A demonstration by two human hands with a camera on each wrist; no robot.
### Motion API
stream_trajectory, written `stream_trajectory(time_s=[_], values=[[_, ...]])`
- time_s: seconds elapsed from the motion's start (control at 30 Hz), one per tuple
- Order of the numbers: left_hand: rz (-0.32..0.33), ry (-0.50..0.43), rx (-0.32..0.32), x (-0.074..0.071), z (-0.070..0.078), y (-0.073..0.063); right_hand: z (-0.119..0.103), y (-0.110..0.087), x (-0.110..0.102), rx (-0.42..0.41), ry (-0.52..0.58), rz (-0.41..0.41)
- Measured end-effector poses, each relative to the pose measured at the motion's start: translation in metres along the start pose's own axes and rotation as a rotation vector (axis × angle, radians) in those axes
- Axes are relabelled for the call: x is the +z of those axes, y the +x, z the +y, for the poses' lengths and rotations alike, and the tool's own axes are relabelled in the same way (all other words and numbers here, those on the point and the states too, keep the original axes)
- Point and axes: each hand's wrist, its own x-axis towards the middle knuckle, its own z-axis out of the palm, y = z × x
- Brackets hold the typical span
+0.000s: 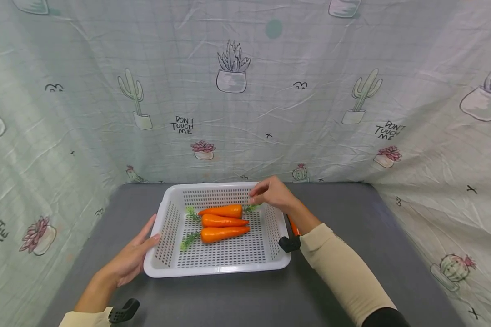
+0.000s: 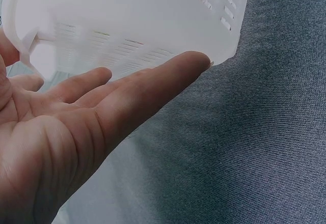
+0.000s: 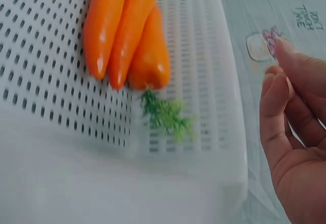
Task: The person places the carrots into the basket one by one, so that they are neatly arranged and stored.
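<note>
A white perforated plastic basket (image 1: 217,269) holds three orange carrots with leafy green ends. The top carrot (image 1: 221,210) points left, while the middle carrot (image 1: 225,221) and bottom carrot (image 1: 225,234) point right. My left hand (image 1: 132,259) grips the basket's left side, thumb over the rim; its long fingers lie nearly straight along the outer wall in the left wrist view. Above the far right of the basket, my right hand (image 1: 275,194) has thumb and fingertips together. Nothing shows between them, and the top carrot's green leaves (image 3: 165,116) lie apart below.
An orange thing (image 1: 293,225) lies just right of the basket, partly hidden by my right forearm. The dark grey table surface (image 1: 339,218) spreads around the basket. Patterned sheets (image 1: 245,109) hang at the back and both sides.
</note>
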Motion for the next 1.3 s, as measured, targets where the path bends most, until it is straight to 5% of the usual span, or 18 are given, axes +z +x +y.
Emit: stream_trajectory(time_s=[1.3], values=[[-0.004, 0.027, 0.003, 0.002, 0.004, -0.002, 0.081, -0.062, -0.081, 0.163, -0.029, 0.140]])
